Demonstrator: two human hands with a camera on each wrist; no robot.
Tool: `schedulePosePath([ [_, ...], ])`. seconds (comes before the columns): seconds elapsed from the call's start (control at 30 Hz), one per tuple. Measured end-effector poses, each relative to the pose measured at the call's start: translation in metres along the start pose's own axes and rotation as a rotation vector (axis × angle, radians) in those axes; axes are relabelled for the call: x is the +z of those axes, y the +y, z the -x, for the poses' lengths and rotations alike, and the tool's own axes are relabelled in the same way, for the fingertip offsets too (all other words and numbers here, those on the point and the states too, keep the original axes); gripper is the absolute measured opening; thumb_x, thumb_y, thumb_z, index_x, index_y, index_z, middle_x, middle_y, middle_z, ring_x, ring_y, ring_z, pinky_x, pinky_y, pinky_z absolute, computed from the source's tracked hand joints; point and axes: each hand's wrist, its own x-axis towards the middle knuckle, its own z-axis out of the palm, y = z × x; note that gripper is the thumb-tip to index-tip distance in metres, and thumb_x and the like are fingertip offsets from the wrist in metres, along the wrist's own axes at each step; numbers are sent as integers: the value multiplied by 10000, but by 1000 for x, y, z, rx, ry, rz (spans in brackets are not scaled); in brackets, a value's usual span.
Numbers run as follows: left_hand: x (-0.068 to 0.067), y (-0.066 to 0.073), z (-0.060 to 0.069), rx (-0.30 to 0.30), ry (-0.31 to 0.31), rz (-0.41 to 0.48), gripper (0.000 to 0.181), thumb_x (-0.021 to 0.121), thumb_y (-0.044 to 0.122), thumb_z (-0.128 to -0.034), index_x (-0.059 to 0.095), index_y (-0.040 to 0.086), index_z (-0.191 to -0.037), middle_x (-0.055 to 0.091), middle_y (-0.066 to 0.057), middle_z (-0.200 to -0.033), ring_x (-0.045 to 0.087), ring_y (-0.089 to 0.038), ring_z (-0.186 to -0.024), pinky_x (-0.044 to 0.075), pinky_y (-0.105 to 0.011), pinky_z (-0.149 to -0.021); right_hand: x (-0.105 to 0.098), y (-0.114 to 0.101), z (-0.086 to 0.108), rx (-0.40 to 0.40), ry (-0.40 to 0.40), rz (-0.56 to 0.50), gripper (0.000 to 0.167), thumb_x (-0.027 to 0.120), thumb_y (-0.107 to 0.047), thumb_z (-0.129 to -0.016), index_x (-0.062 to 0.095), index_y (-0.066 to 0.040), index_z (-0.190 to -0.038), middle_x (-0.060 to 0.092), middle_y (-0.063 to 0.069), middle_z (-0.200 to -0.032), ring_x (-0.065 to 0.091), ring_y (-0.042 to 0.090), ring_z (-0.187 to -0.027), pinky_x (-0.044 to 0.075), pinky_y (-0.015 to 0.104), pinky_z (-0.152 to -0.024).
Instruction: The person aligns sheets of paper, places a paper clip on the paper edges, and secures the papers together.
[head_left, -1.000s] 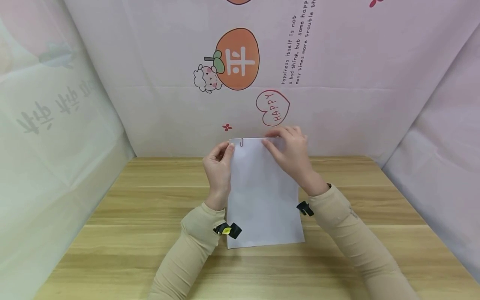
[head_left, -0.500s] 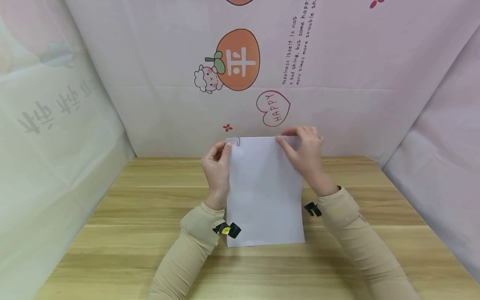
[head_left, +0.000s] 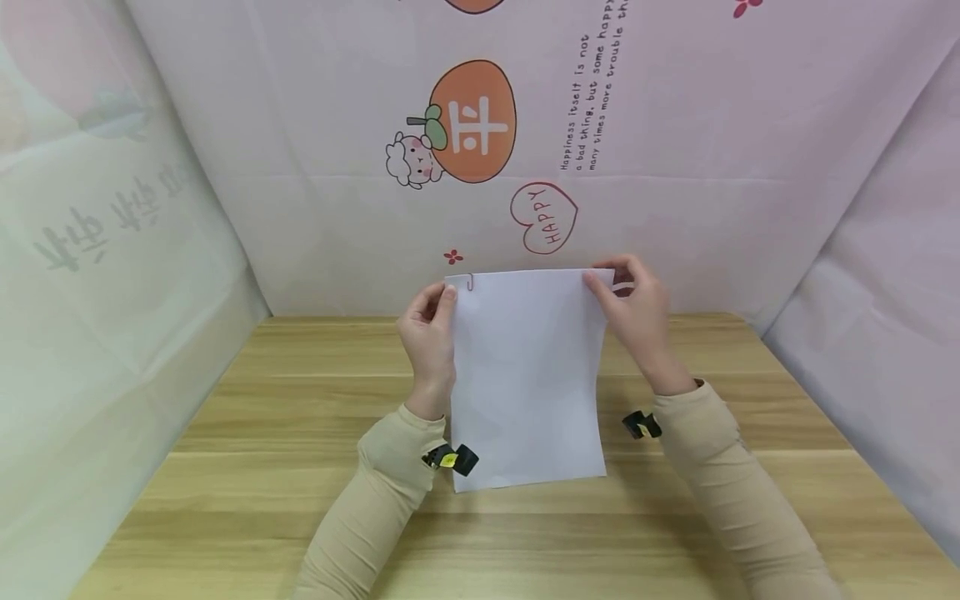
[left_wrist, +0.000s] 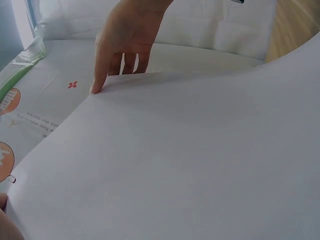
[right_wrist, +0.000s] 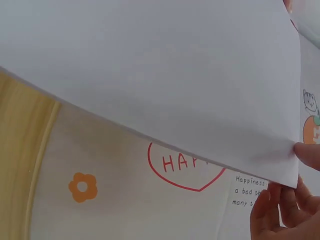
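A white sheet of paper [head_left: 525, 383], blank on the side that faces me, is held up by its top corners in the head view. A reddish paper clip [head_left: 470, 282] sits on its top edge near the left corner. My left hand [head_left: 429, 337] pinches the upper left side between thumb and fingers, just beside the clip. My right hand [head_left: 636, 312] pinches the top right corner, thumb in front and fingers behind. In the right wrist view the paper [right_wrist: 165, 75] spans the upper part, its corner between the right hand's thumb and fingers [right_wrist: 287, 210]. Whether there are several sheets, I cannot tell.
The wooden table [head_left: 300, 500] lies beneath the paper and arms. A pale printed cloth [head_left: 337, 242] hangs behind the table's far edge, with more cloth at both sides. Each wrist carries a small black camera, such as the left camera [head_left: 465, 460].
My right hand has slid right along the top edge to the top right corner. The left hand and the clip have shifted slightly left, and the paper is raised a little.
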Motion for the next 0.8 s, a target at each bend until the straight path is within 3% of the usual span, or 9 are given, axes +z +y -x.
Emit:
schedulePosePath([
  [0.2, 0, -1, -2, 4, 1, 5, 197, 684, 84, -865, 677, -91, -955, 607, 24, -782, 521, -100, -720, 448, -171, -655, -8, 5, 4, 126, -61, -105, 358, 695, -305, -864, 626, -26, -1077, 618, 53, -892, 555, 58, -766, 456, 146, -667],
  [0.37, -1, -1, -3, 2, 8, 11, 200, 684, 79, -864, 674, -99, -955, 605, 27, -783, 515, -96, -722, 445, -167, -659, -12, 7, 7, 237, -159, -115, 421, 679, -385, -862, 615, -33, -1084, 621, -21, -910, 571, 57, -791, 489, 176, -653],
  [0.63, 0, 0, -3, 10, 10, 11, 186, 684, 84, -865, 683, -79, -955, 612, 23, -792, 519, -113, -739, 455, -171, -666, -15, 13, 13, 357, -394, -127, 604, 626, -483, -873, 531, -81, -1314, 618, 142, -1207, 580, 146, -1002, 504, 212, -749],
  [0.8, 0, 0, -5, 12, 17, 6, 200, 687, 86, -863, 681, -87, -962, 616, 25, -796, 522, -109, -746, 458, -167, -677, -15, 16, 16, 397, -515, -142, 622, 633, -473, -873, 515, -52, -1316, 603, 165, -1236, 573, 221, -1055, 488, 286, -809],
])
